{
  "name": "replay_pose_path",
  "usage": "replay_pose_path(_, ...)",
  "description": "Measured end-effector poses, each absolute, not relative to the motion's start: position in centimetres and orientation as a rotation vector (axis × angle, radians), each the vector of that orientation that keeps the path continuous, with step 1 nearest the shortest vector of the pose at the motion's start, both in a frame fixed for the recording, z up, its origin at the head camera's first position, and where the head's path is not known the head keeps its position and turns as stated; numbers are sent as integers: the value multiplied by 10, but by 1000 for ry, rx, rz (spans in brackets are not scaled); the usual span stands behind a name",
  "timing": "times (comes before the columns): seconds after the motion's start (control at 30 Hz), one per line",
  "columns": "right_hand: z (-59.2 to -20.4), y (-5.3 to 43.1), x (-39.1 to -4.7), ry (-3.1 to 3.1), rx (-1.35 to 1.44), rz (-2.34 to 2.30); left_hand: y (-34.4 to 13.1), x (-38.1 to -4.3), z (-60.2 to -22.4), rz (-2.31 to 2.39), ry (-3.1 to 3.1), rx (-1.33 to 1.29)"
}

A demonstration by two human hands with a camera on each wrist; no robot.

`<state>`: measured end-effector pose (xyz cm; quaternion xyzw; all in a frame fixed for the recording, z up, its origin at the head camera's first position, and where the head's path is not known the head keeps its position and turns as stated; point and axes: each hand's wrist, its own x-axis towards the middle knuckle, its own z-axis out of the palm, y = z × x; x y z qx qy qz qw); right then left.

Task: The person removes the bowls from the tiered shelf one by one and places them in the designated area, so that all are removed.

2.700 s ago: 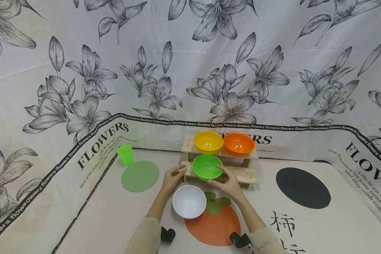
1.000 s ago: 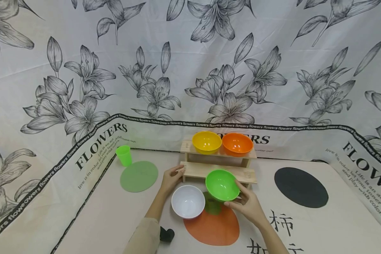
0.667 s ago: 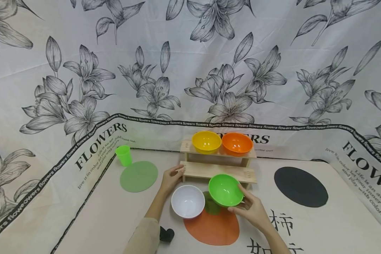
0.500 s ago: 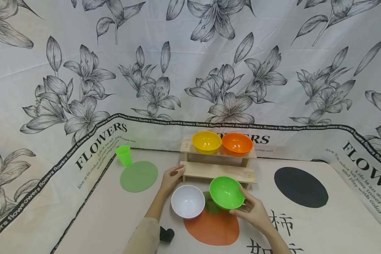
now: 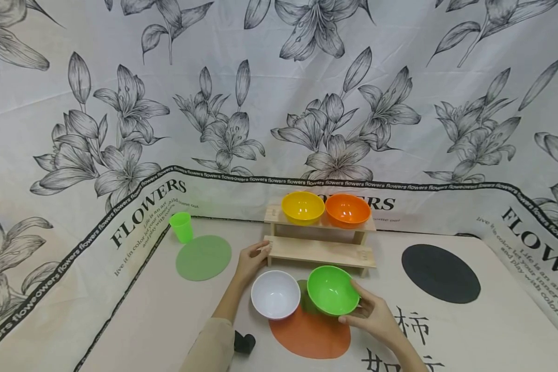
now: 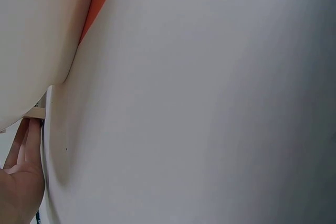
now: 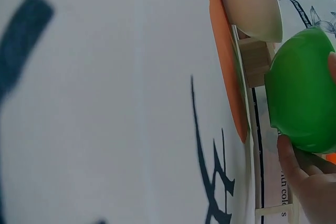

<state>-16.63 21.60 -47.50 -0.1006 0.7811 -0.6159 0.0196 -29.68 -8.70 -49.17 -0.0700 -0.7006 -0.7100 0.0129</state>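
My right hand (image 5: 374, 315) grips a green bowl (image 5: 332, 290) by its right side, thumb low and fingers near the rim. The bowl is upright over the orange print, just right of a white bowl (image 5: 276, 295). In the right wrist view, the green bowl (image 7: 304, 93) shows its outer wall, with fingers (image 7: 294, 166) under its lower edge. My left hand (image 5: 251, 261) holds the left end of a two-step wooden stand (image 5: 318, 250) at the lower step. The left wrist view shows that hand (image 6: 23, 182) with fingertips at the wood, partly behind the white bowl (image 6: 39, 35).
Yellow (image 5: 303, 208) and orange (image 5: 347, 211) bowls sit side by side on the stand's upper step. A green cup (image 5: 181, 227) stands at the back left by a printed green oval. A dark oval (image 5: 440, 274) lies at the right. Printed cloth hangs behind.
My right hand has lifted the green bowl off the stand's lower step and brought it forward, right and down beside the white bowl. The left hand stays at the stand.
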Motion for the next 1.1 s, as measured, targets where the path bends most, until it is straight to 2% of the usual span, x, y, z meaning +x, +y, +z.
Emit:
replay_pose_path(0.3,-484,218,-166,2310,-619,-1906,-87,-304,-502,-2211,-2173,-201)
replay_pose_path(0.5,-487,219,-167,2249,-621,-1872,-87,-315,-518,-2216,-2155,-164)
replay_pose_path(1.1,-493,224,-168,2167,-689,-1832,-86,-315,-518,-2215,-2152,-155)
